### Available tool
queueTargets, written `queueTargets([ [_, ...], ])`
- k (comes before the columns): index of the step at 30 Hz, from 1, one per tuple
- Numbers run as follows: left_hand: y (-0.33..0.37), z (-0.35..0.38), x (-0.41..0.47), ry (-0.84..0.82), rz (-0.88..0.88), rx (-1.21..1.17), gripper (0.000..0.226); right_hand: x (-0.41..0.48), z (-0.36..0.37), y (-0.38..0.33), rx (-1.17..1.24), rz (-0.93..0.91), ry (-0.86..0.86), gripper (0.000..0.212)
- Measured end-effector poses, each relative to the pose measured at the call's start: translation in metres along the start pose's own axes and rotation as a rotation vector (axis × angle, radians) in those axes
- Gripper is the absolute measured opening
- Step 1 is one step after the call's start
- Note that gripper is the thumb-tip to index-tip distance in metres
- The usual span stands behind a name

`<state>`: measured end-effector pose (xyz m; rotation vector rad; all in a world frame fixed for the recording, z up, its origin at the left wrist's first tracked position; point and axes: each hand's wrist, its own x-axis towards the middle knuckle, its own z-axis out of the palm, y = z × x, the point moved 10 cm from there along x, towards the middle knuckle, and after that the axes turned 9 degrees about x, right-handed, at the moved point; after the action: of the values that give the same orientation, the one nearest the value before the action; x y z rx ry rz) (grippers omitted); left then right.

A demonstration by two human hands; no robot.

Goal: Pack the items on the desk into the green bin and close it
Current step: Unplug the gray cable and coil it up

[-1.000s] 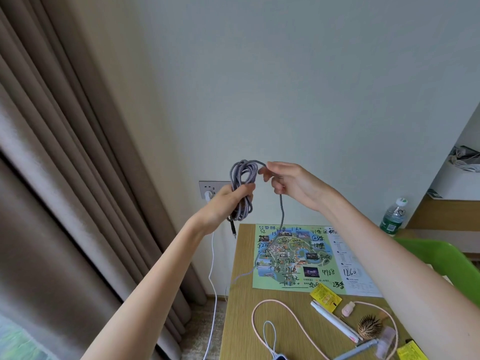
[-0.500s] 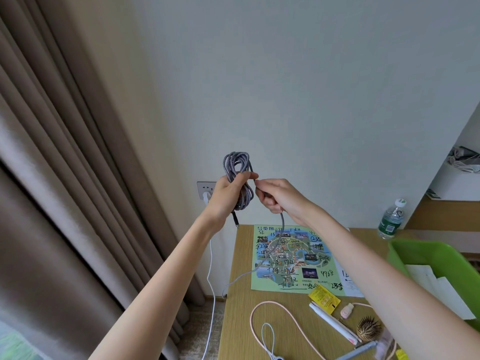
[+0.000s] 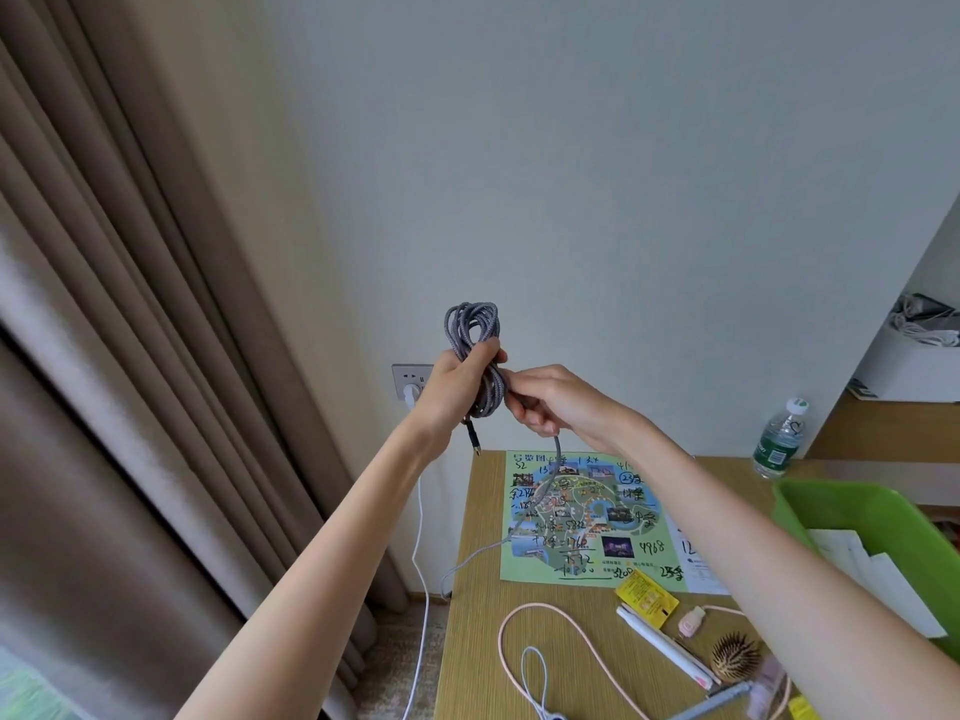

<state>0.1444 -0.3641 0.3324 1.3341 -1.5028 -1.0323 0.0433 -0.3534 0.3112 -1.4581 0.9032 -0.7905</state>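
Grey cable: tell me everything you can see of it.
The grey cable looks braided, mostly wound into a loose upright coil held aloft. The left hand grips the coil's middle; the right hand pinches the free strand. A dark plug hangs below the coil. The tail drops across the map and off the left edge of the desk.

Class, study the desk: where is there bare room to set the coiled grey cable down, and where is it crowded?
Bare wood lies between the map and the water bottle, and in the strip between the map's lower edge and the pink cable. The front right, around the yellow packet, white pen and hairbrush, is crowded.
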Motion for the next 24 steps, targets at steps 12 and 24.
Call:
queueTargets([
  [12, -0.017, -0.023, 0.014, 0.075, -0.111, -0.646, 0.031, -0.005, -0.012, 0.003, -0.076, 0.016, 0.010, 0.043],
  [24, -0.028, -0.052, 0.007, 0.126, 0.019, 0.148, 0.031, -0.002, -0.028, -0.048, -0.016, -0.138, 0.078, 0.031],
])
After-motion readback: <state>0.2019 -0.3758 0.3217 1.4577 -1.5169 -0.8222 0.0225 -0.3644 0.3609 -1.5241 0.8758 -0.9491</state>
